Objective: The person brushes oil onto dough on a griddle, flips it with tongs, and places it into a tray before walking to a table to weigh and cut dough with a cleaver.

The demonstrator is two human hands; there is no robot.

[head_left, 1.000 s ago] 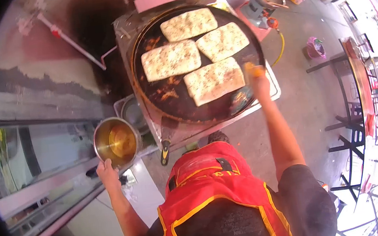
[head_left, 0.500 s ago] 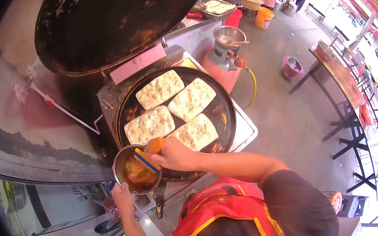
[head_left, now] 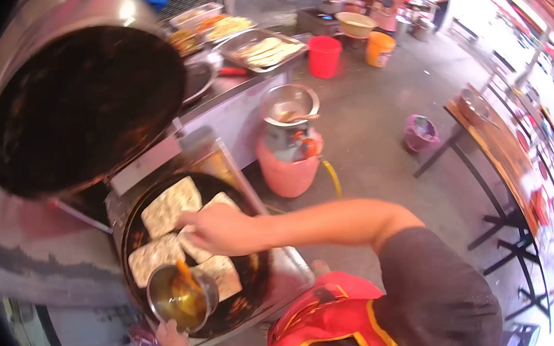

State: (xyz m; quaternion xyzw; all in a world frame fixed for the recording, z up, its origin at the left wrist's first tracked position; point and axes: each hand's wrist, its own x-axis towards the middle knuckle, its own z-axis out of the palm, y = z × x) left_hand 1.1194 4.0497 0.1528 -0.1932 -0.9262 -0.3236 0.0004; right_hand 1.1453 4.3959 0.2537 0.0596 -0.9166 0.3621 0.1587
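My left hand [head_left: 174, 341] grips the rim of a metal bowl [head_left: 157, 298] of yellowish liquid, held over the near-left edge of a round dark pan [head_left: 255, 265]. Inside the bowl leans a brush with an orange handle [head_left: 187, 274]. My right hand [head_left: 222, 230] is over the pan, its fingers drawn together among the speckled flatbreads; whether they pinch an edge is hidden. Around it lie the upper-left flatbread [head_left: 170, 207], the left flatbread [head_left: 152, 257] and the lower flatbread [head_left: 222, 276]. A fourth flatbread [head_left: 221, 199] is partly covered by my right hand.
Behind the pan stands a large raised lid [head_left: 82, 107]. Food trays, including a metal tray [head_left: 262, 49], sit on the counter beyond. A gas cylinder [head_left: 290, 164] carries a steel bowl [head_left: 289, 102]. At right is a wooden table [head_left: 494, 139]; two people are farther back.
The view has shifted. My right hand has let go of the brush, now in the bowl, and moved over the flatbreads. The bowl now overlaps the pan's near-left part.
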